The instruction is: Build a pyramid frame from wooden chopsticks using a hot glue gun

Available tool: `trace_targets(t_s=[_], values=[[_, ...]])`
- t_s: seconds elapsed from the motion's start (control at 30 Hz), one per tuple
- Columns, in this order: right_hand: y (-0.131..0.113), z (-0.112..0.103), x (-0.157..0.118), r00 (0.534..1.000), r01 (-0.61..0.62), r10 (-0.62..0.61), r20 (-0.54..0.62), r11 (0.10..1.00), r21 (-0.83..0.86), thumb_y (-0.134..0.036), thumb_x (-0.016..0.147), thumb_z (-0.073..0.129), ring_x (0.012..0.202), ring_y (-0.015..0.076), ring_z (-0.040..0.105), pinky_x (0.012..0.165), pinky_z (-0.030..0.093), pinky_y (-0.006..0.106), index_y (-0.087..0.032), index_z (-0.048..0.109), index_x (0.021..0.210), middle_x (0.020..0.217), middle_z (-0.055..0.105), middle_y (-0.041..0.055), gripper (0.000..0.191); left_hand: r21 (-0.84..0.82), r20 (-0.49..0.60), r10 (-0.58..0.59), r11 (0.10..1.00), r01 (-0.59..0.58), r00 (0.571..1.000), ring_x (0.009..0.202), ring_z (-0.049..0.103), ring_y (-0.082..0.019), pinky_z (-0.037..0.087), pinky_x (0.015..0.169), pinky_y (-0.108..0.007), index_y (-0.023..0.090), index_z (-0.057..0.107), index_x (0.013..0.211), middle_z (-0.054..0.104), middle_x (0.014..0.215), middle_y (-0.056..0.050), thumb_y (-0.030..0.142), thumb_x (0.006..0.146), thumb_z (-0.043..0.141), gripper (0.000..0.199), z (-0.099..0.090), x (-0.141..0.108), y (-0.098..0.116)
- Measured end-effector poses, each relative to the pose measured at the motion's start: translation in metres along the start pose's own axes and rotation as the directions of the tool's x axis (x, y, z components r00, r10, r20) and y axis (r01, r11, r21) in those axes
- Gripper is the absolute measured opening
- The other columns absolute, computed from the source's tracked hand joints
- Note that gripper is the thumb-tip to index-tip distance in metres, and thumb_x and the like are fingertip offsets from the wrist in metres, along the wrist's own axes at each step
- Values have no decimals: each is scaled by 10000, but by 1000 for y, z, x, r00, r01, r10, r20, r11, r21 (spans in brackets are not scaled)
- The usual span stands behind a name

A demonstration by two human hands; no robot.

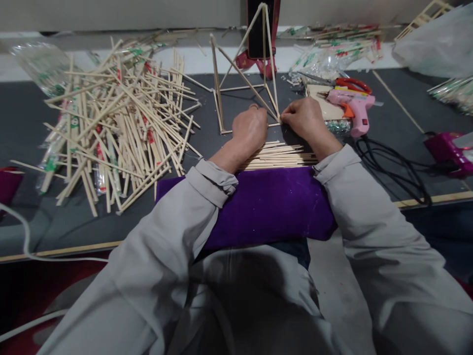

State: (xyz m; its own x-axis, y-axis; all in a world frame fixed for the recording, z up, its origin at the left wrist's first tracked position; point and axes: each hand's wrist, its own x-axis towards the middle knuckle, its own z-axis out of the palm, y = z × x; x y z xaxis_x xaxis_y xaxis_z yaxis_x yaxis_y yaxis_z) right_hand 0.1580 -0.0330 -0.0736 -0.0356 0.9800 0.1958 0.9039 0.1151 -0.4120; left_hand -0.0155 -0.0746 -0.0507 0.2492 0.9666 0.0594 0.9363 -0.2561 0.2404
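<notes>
A frame of glued wooden chopsticks (243, 88) stands on the dark table, its slanted sticks rising to two peaks. My left hand (248, 127) is closed at the front bottom stick, with its fingertips hidden beneath the knuckles. At the front right corner, where several sticks meet, my right hand (306, 118) pinches with thumb and forefinger. Just under both wrists lies a row of loose chopsticks (279, 157), along the far edge of a purple cloth (273, 204).
A large heap of chopsticks (125, 113), some wrapped, covers the left side. To the right are a pink glue gun (353, 106), red-handled pliers (354, 85), a black cable (384, 170) and a magenta box (449, 150). A phone (257, 34) stands behind the frame.
</notes>
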Motion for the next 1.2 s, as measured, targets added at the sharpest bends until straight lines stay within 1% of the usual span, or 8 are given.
trace_targets(t_s=[0.27,0.5,0.7,0.77,0.87,0.97,1.07,1.2], values=[[-9,-6,-1,1000,-19,20,24,999,-37,-185,877,667,932,298,727,870,554,430,-146,805,976,911,777,137,174,34,3,4,999,-4,1000,1254,649,-360,489,1059,-446,117,694,1355,660,1408,-202,215,1049,432,415,-1,-2,3],[-12,-8,4,999,-34,35,41,999,-22,-209,888,715,877,276,733,814,550,396,-132,812,909,776,737,90,126,34,-5,1,999,0,1000,1223,652,-367,503,1021,-463,189,711,1356,663,1421,-180,226,1036,409,442,0,-2,1],[-25,-16,1,990,-105,110,88,993,-60,-81,841,710,869,218,710,796,499,339,-87,833,946,849,771,107,162,-16,-2,-7,1000,7,1000,1255,631,-383,477,1054,-496,207,691,1394,646,1417,-190,241,1045,410,450,0,-4,1],[-25,-16,2,987,-119,123,100,992,-50,-55,834,696,861,201,697,791,483,330,-65,832,960,846,767,116,186,-8,7,-2,1000,2,1000,1266,628,-393,478,1056,-501,180,685,1395,638,1421,-204,233,1048,409,447,-1,-4,2],[-19,-11,8,991,-95,98,88,995,-35,-132,895,666,832,209,684,787,490,349,-74,808,883,795,742,129,154,3,16,3,1000,-3,1000,1289,623,-401,464,1073,-485,117,674,1385,624,1421,-230,225,1053,416,434,-1,-4,3],[-16,-7,11,996,-57,58,66,998,-28,-217,942,649,818,234,685,786,508,372,-115,787,817,750,722,130,213,19,6,6,1000,-6,1000,1260,641,-393,471,1060,-466,86,683,1357,636,1400,-238,226,1062,397,435,1,-2,3],[-21,-9,8,993,-94,100,64,991,-93,-134,895,687,866,249,721,816,527,367,-115,813,887,813,752,121,128,35,-8,12,999,-12,1000,1239,642,-365,484,1048,-440,91,690,1347,654,1390,-223,218,1056,397,433,2,-1,2],[-30,-15,0,988,-120,132,83,983,-139,-65,841,726,959,272,757,865,559,361,-130,834,984,943,797,115,190,45,-7,3,999,-3,1000,1244,632,-337,477,1054,-407,111,683,1365,650,1408,-204,205,1052,394,436,2,-2,3]])
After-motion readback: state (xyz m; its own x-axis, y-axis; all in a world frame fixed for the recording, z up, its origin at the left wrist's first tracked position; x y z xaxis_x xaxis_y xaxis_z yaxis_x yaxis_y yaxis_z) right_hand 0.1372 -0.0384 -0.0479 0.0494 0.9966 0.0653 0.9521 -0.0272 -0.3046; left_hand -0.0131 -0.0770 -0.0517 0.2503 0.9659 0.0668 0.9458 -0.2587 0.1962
